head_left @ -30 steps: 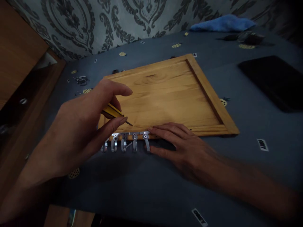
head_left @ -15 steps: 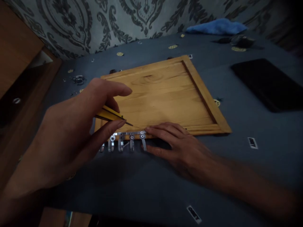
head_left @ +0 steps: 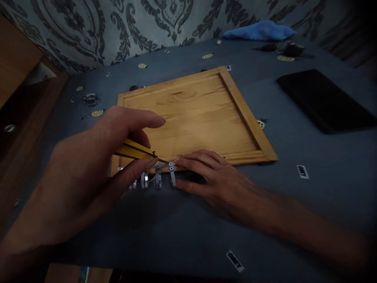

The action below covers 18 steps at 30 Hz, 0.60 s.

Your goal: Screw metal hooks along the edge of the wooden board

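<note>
My left hand holds a yellow screwdriver, its thin tip at the screws on the rightmost metal hook. A metal hook rail with several hooks lies along the near edge of a framed wooden board. The fingers of my right hand rest on that edge at the rail's right end, the thumb below beside the rightmost hook. Whether the right fingers pinch the rail cannot be made out. My left hand hides part of the rail's left end.
A black flat device lies at the right. Behind it are a blue cloth and a dark object with a clear part. Small metal pieces lie left of the board. A brown wooden cabinet stands at the left.
The screwdriver tip has moved right and down, from over the board to the rightmost hook's screws. The whole view has shifted slightly, and my right hand stays at the rail.
</note>
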Motion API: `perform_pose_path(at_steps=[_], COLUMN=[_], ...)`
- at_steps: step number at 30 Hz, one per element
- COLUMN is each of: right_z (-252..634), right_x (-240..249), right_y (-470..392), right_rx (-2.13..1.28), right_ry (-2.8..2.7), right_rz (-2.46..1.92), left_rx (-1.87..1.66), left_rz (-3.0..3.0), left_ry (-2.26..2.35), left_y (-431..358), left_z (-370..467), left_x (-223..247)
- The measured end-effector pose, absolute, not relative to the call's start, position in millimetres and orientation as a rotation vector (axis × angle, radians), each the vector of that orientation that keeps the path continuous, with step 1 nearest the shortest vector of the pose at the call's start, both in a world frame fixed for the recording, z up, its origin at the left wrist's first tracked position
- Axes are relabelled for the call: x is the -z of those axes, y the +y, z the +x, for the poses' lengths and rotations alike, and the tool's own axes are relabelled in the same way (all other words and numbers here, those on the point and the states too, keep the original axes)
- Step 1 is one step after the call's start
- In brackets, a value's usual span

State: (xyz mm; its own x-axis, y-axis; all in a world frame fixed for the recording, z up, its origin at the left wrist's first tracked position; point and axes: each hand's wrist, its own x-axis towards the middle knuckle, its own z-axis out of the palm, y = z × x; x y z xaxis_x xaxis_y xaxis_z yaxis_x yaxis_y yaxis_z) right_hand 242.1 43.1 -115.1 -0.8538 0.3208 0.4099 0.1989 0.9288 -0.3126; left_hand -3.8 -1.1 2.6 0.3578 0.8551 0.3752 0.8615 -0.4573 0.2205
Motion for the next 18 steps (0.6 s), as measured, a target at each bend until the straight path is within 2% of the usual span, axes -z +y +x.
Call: perform_pose_path(at_steps=[18], right_z=[241.1], right_x=[115.2], right_y=[44.1], right_rx=[-0.363], right_ry=[-2.607], right_rz=[-0.365], left_rx=[0.716], left_rz=[-2.619], left_ry=[-1.636], left_y=[-0.8], left_z=[-4.4], left_x=[0.1])
